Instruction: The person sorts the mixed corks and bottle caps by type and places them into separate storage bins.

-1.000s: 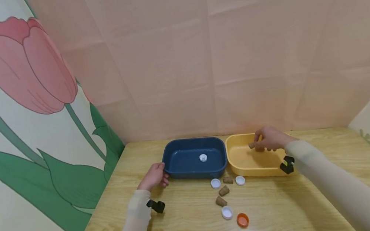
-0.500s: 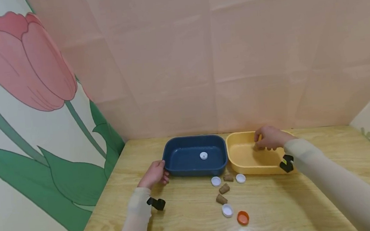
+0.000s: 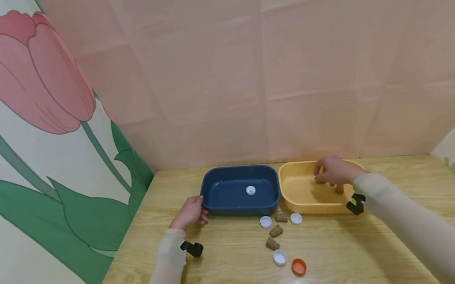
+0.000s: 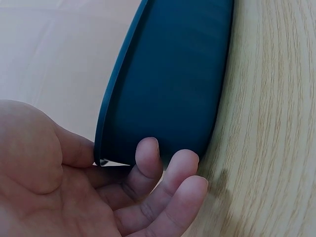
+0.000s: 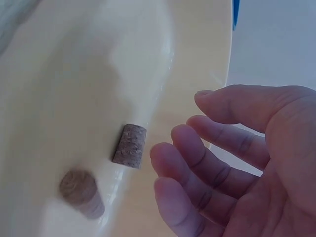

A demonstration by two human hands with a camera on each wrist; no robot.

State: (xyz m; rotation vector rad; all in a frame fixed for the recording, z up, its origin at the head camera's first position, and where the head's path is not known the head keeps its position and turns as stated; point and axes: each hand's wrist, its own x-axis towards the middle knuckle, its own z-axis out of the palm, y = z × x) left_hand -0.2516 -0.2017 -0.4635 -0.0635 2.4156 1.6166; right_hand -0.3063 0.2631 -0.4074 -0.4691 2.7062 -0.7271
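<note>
At the left end of the dark blue tray (image 3: 238, 210), my left hand (image 3: 189, 213) pinches the rim. The left wrist view shows its thumb and index finger on the blue rim (image 4: 114, 94), with the other fingers curled by the outer wall. Over the yellow tray (image 3: 312, 208) hovers my right hand (image 3: 337, 170), its fingers loosely bent and holding nothing. Two corks lie inside the yellow tray in the right wrist view: one cork (image 5: 130, 146) near the fingertips, another cork (image 5: 81, 192) lower left. A white bottle cap (image 3: 250, 190) sits in the blue tray.
In front of the trays lie several corks (image 3: 276, 231) and white caps (image 3: 280, 257), plus an orange cap (image 3: 299, 267) closest to me. The trays stand side by side near the table's back edge, by a pink-beige covered wall (image 3: 206, 93).
A cork was between my right fingers one second ago; it has been let go into the yellow tray, and the fingers have spread. My left hand keeps its hold on the blue tray.
</note>
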